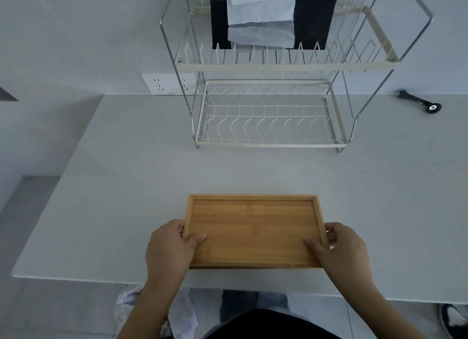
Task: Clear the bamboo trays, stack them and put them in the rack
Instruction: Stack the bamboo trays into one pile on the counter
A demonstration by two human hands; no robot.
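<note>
A flat, light brown bamboo tray (pixel 254 231) with a low raised rim sat near the front edge of the pale grey table (pixel 126 186). Its inside was bare. Whether it was one tray or a few stacked up could not be told from above.

The left hand (pixel 169 247) gripped the tray's left short side. Its thumb lay on top, inside the rim, and its fingers curled around the outer edge. The right hand (pixel 340 250) gripped the right short side the same way, thumb on the wood and fingers wrapped over the edge. Whether the tray touched the table or was lifted a little could not be told.

Well behind the tray, at the back of the table by the wall, stood a two-level wire dish rack (pixel 271 115) with shiny metal legs and cream bars. A black cloth (pixel 314 22) hung over its top level, and a white cloth (pixel 260 19) lay across the black one. The bottom level held nothing.

A small black tool (pixel 420 102) with a round end lay on the table to the right of the rack. A white wall socket (pixel 168 84) was on the wall to the left of the rack.
</note>
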